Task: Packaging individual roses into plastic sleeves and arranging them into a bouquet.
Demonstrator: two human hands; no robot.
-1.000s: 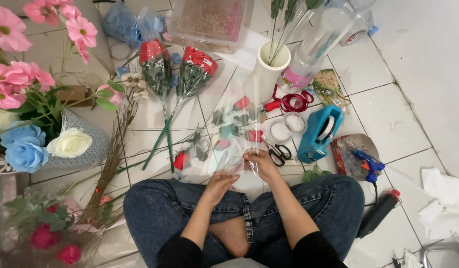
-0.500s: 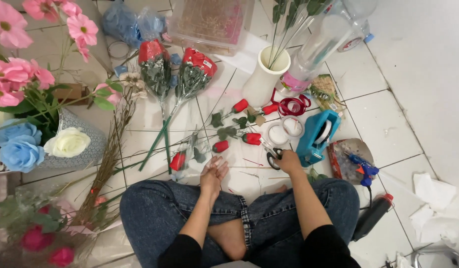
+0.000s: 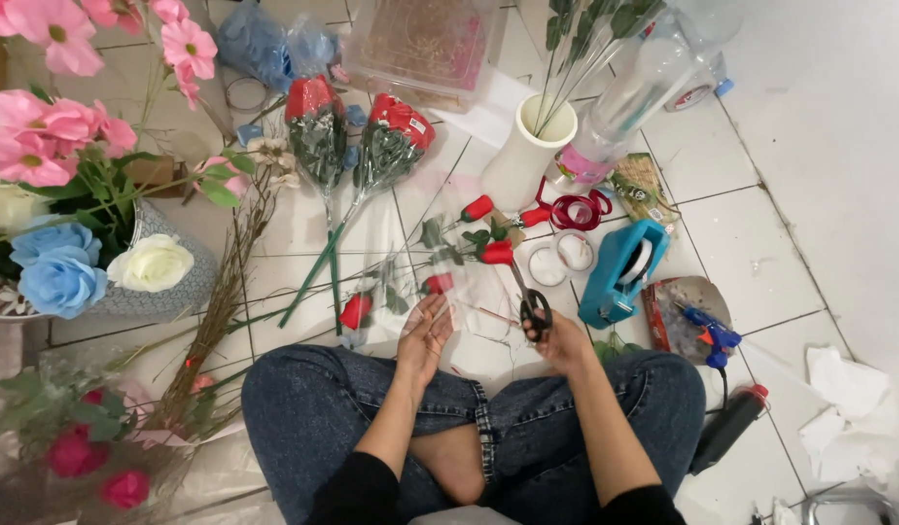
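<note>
I sit cross-legged on a white tiled floor. My right hand [image 3: 563, 340] grips black-handled scissors [image 3: 533, 306], blades pointing away toward the red rosebuds. My left hand [image 3: 425, 335] rests with fingers apart on a clear plastic sheet [image 3: 474, 292] spread before my knees. Several small red rosebuds [image 3: 496, 253] with green leaves lie on and around the sheet. Two wrapped red rose stems [image 3: 318, 131] lie farther out to the left.
A white vase [image 3: 522, 156] with green stems, red ribbon [image 3: 576, 209], tape rolls [image 3: 561, 258] and a teal tape dispenser [image 3: 619, 272] sit right of centre. A glue gun [image 3: 707, 335] lies at right. Pink, blue and white flowers [image 3: 60, 253] crowd the left.
My right hand has closed on the scissors beside the tape rolls. My left hand has shifted onto the plastic sheet, fingers spread. The view has tilted slightly.
</note>
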